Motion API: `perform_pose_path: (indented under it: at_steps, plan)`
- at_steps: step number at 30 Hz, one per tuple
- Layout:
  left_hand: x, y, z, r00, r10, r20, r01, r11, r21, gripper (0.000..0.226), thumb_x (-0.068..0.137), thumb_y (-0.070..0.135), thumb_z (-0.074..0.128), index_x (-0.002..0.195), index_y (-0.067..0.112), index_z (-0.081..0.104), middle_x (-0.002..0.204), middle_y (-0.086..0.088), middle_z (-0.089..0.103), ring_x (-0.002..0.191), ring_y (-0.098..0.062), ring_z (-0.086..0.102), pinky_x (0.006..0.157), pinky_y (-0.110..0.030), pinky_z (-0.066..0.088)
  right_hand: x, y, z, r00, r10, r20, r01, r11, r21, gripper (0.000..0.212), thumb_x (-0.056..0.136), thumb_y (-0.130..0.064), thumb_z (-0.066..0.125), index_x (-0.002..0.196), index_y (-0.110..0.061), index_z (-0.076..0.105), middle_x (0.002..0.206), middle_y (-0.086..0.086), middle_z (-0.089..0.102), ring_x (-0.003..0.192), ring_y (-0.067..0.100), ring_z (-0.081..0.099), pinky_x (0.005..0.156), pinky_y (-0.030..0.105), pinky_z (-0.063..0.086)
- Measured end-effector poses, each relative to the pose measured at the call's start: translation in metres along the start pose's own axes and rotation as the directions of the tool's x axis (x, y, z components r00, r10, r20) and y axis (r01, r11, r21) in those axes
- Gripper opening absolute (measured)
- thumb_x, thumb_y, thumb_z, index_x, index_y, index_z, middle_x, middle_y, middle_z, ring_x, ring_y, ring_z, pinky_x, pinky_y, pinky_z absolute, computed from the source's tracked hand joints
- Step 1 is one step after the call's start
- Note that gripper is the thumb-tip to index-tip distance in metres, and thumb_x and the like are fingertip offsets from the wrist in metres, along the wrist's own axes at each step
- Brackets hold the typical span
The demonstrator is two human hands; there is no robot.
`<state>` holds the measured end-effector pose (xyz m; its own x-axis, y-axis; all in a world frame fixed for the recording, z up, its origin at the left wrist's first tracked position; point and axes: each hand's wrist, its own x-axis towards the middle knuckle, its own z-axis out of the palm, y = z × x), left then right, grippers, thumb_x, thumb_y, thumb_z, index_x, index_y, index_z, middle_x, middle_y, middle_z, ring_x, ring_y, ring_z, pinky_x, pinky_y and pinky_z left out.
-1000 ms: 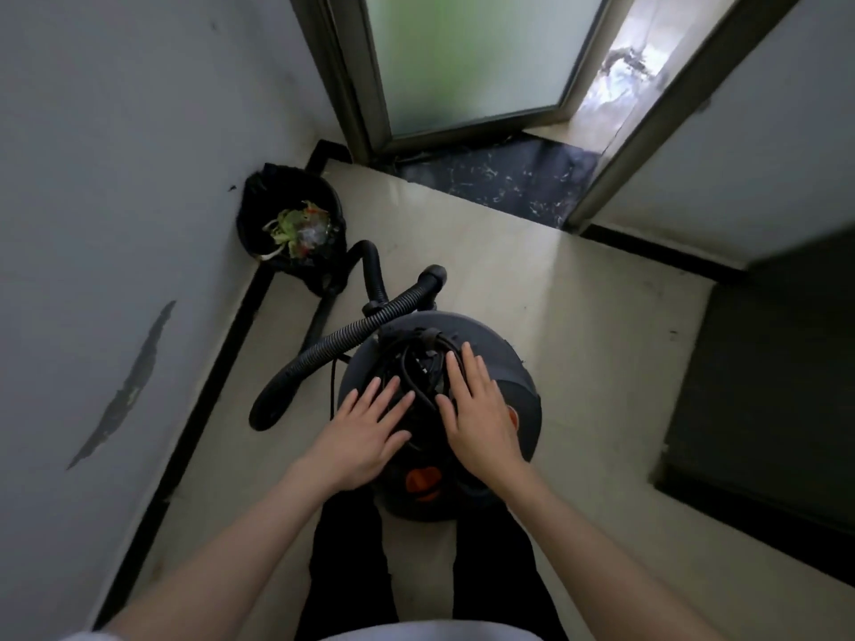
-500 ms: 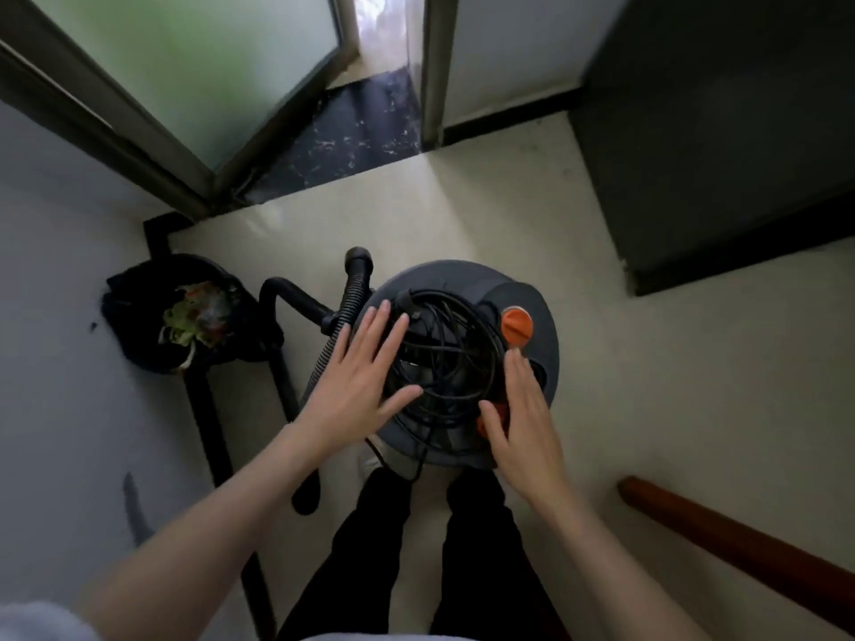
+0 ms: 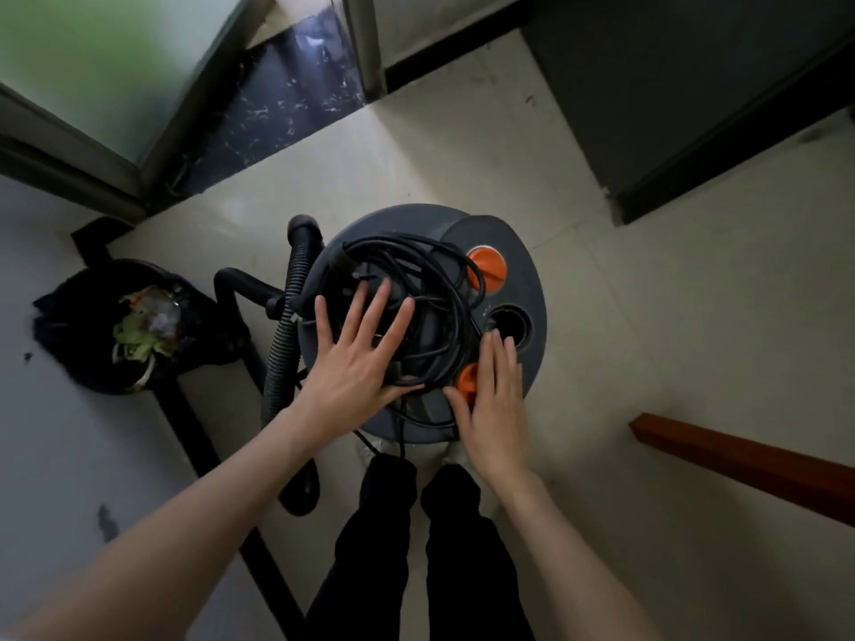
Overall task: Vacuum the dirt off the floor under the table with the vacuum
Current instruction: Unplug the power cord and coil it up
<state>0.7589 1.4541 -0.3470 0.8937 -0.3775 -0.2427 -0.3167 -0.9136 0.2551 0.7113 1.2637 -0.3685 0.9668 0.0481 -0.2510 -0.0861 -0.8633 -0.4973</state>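
Observation:
A round dark grey canister vacuum (image 3: 523,252) stands on the pale floor right in front of my legs. A black power cord (image 3: 416,266) lies coiled on its lid, beside two orange knobs (image 3: 486,268). Its ribbed black hose (image 3: 290,316) hangs down the left side. My left hand (image 3: 358,363) lies flat on the coiled cord with fingers spread and straight. My right hand (image 3: 495,400) rests with straight fingers on the lid's near right edge, next to the lower orange knob and a round hole.
A black bin (image 3: 134,326) lined with a bag and holding rubbish stands at the left against the wall. A glass door (image 3: 92,62) is at the top left, a dark cabinet (image 3: 694,85) at the top right, and a reddish wooden rail (image 3: 749,460) at the right.
My view has swung from looking ahead at the vacuum to looking straight down on it. My right hand has shifted from the lid's middle to its near right edge; the left stays on the cord.

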Motion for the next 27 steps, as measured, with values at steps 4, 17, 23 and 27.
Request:
perform_pose_path:
  at_steps: [4, 17, 23, 27]
  plan:
    - [0.01, 0.006, 0.003, 1.0, -0.01, -0.001, 0.01, 0.999, 0.033, 0.083, 0.087, 0.073, 0.007, 0.15, 0.022, -0.011, 0.155, -0.017, 0.015, 0.142, -0.037, 0.013, 0.105, -0.069, 0.003, 0.007, 0.013, -0.004, 0.999, -0.044, 0.018, 0.044, 0.998, -0.034, 0.073, 0.096, -0.061, 0.015, 0.15, -0.013, 0.004, 0.155, 0.012, 0.024, 0.145, 0.021, 0.006, 0.117, 0.04, 0.014]
    - [0.097, 0.089, -0.007, 0.959, -0.284, -0.003, 0.283, 0.957, -0.066, 0.087, 0.083, 0.076, 0.011, 0.15, 0.022, 0.002, 0.152, -0.013, 0.028, 0.133, -0.038, 0.035, 0.102, -0.072, 0.01, 0.105, 0.088, -0.104, 0.953, -0.185, 0.241, 0.243, 0.939, -0.243, 0.079, 0.092, -0.056, 0.034, 0.143, -0.022, -0.014, 0.152, -0.007, -0.016, 0.141, 0.011, -0.018, 0.12, 0.037, -0.001]
    - [0.157, 0.139, -0.024, 0.898, -0.436, 0.058, 0.439, 0.878, -0.191, 0.095, 0.087, 0.069, 0.034, 0.144, 0.025, -0.029, 0.158, -0.006, -0.011, 0.143, -0.034, 0.003, 0.106, -0.067, -0.006, 0.146, 0.113, -0.144, 0.996, 0.085, -0.006, -0.083, 0.955, -0.284, 0.097, 0.084, -0.065, 0.046, 0.152, -0.022, -0.009, 0.161, 0.004, -0.005, 0.148, 0.023, -0.005, 0.117, 0.046, -0.001]
    - [0.176, 0.159, -0.044, 0.912, -0.381, 0.152, 0.411, 0.849, -0.334, 0.101, 0.085, 0.063, 0.047, 0.145, 0.027, -0.026, 0.157, -0.007, -0.016, 0.145, -0.032, 0.0, 0.107, -0.065, -0.004, 0.16, 0.107, -0.148, 0.873, 0.441, -0.206, -0.403, 0.893, 0.2, 0.094, 0.087, -0.047, 0.061, 0.153, -0.013, 0.004, 0.16, 0.013, 0.006, 0.147, 0.027, 0.005, 0.117, 0.044, 0.008]
